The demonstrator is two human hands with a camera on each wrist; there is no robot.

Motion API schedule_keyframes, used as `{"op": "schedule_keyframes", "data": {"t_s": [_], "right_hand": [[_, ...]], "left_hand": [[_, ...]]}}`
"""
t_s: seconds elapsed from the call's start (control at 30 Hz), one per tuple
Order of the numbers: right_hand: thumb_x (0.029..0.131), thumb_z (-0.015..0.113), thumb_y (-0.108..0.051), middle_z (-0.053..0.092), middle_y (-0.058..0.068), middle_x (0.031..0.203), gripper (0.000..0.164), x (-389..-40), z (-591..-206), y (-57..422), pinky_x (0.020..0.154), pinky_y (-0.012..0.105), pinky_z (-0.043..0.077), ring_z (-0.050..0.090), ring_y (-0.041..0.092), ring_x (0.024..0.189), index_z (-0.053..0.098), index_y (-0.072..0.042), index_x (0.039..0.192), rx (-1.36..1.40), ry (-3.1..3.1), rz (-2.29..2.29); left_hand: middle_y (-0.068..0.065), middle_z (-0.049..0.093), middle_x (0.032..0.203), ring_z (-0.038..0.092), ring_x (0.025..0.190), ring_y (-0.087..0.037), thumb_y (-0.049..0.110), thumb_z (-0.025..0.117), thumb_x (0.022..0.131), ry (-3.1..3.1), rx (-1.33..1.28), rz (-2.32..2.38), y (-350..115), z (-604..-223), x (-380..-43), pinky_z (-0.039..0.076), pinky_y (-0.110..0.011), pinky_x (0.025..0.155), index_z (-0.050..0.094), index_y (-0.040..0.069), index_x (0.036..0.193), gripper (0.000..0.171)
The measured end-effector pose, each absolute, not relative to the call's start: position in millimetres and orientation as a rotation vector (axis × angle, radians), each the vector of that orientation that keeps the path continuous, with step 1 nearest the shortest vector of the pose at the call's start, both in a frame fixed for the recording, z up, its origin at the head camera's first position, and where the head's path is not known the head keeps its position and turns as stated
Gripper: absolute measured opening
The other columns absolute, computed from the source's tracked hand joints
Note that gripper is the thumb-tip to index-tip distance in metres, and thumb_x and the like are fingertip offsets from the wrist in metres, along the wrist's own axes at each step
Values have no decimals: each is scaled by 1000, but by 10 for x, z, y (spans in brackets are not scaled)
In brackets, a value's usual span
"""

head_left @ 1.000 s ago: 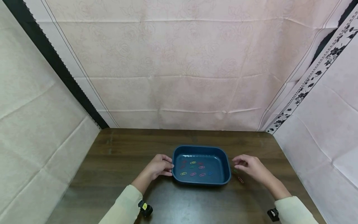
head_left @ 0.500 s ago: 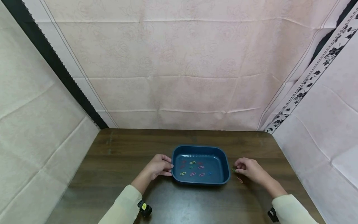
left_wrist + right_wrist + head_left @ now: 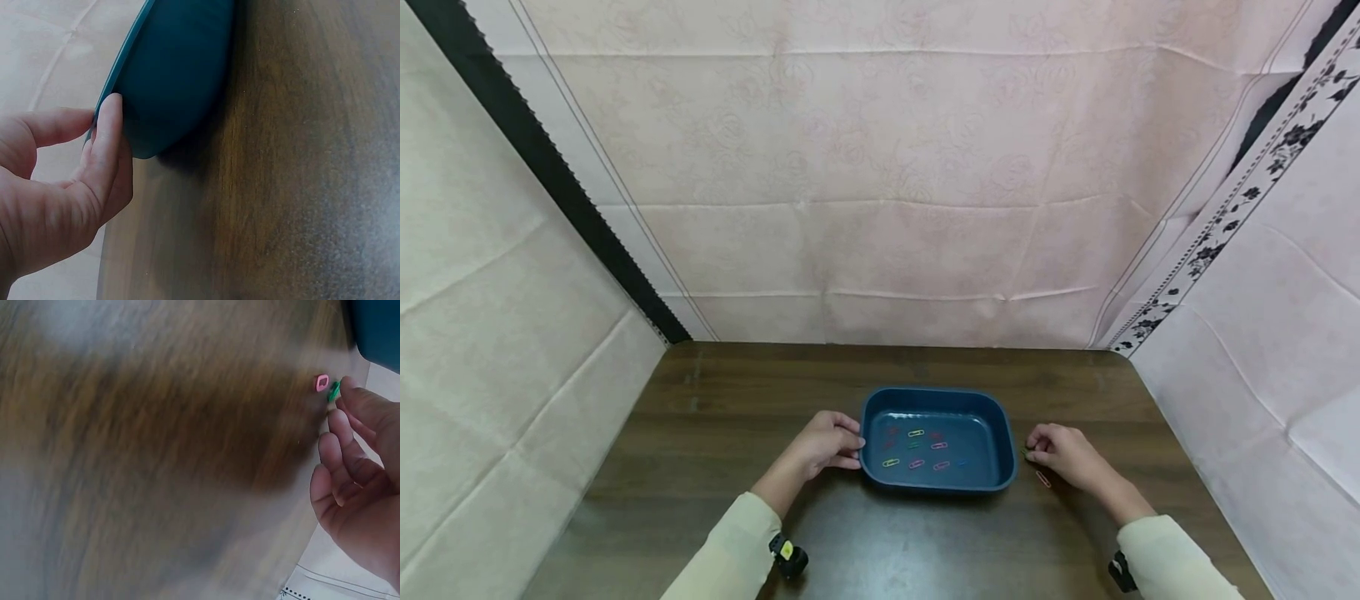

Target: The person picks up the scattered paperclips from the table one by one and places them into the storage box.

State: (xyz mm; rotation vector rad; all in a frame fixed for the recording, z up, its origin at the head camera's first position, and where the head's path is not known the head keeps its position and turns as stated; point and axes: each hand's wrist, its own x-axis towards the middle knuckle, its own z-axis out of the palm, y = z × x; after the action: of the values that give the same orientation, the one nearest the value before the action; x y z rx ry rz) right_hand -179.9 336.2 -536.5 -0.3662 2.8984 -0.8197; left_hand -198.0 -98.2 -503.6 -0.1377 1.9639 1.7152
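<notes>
A dark blue rectangular tray [image 3: 940, 482] sits on the wooden table. At its left side my left hand [image 3: 827, 442] pinches the rim, thumb on one face and fingers on the other, as the left wrist view shows. Just beyond the tray's right side, my right hand [image 3: 1070, 456] has a green paper clip [image 3: 334, 391] between thumb and index fingertips, low over the table. Close by lies a pink paper clip [image 3: 322, 382] on the wood. Inside the tray, several coloured paper clips lie spread out, among them a yellow paper clip [image 3: 891, 462] and a blue paper clip [image 3: 962, 463].
The wooden table [image 3: 737, 383] runs back to a pale patterned cloth [image 3: 880, 167] hanging behind it. More cloth hangs at the left and right sides, the right one edged with a floral band [image 3: 1213, 250].
My right hand has come down a little toward the table, and its thumb and index finger have closed on the green paper clip. The left hand and the tray have stayed in place.
</notes>
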Motion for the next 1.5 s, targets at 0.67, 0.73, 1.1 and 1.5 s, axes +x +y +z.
{"op": "schedule_keyframes", "data": {"t_s": [0.67, 0.73, 1.1, 1.5], "right_hand": [[94, 72, -4, 61, -2, 77, 12, -1834, -5355, 3265, 64, 27, 51, 57, 11, 70, 67, -12, 85, -252, 2915, -745], [94, 71, -4, 61, -2, 76, 13, -1826, -5364, 3262, 63, 27, 50, 57, 11, 70, 67, -13, 85, -249, 2925, -744], [93, 71, -3, 61, -3, 73, 16, -1791, -5380, 3242, 62, 26, 50, 57, 11, 69, 67, -13, 82, -220, 2933, -764], [93, 72, -3, 62, -3, 75, 14, -1769, -5371, 3239, 62, 27, 51, 57, 11, 69, 68, -13, 83, -208, 2926, -750]], "left_hand": [[-19, 64, 100, 67, 79, -23, 1, 64, 99, 1961, -138, 1712, -987, -5011, -2023, 67, -37, 76, 56, -8, 125, 29], [-19, 64, 100, 67, 79, -23, 1, 64, 99, 1957, -136, 1712, -987, -5011, -2024, 67, -38, 76, 56, -8, 126, 30], [-21, 64, 102, 67, 79, -23, 2, 65, 99, 1965, -140, 1707, -986, -5011, -2000, 67, -37, 75, 56, -7, 125, 29], [-21, 64, 103, 67, 80, -23, 3, 65, 99, 1955, -144, 1712, -994, -5038, -1974, 67, -37, 76, 55, -7, 127, 31]]}}
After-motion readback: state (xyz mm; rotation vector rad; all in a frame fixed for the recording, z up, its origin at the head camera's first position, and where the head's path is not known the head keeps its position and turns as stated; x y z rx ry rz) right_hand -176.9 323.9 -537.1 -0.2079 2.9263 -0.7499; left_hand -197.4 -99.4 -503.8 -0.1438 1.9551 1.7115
